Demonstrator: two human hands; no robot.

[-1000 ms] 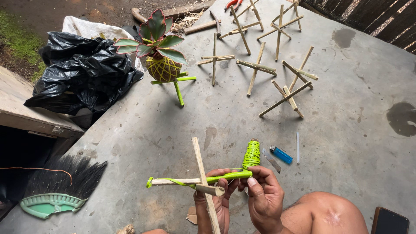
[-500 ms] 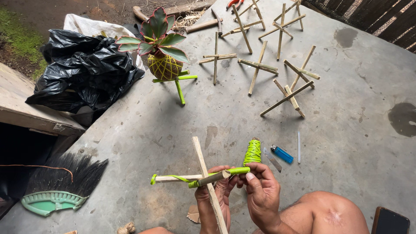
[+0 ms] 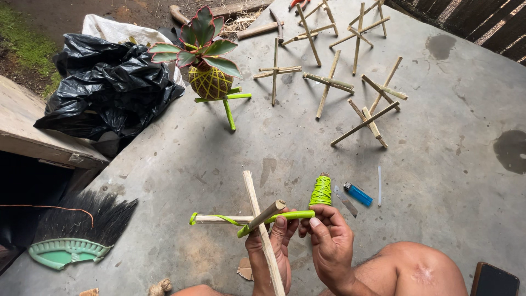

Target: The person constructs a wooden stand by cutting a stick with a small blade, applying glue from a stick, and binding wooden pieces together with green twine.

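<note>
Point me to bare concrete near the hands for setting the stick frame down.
Free: the wide concrete patch between the potted plant stand, the broom head and the left hand; also right of the lighter, toward the dark stain. Crowded: the finished stick frames up top, and around the green twine spool.

One head-worn camera looks steeply down, close above the hands, facing forward.
</note>
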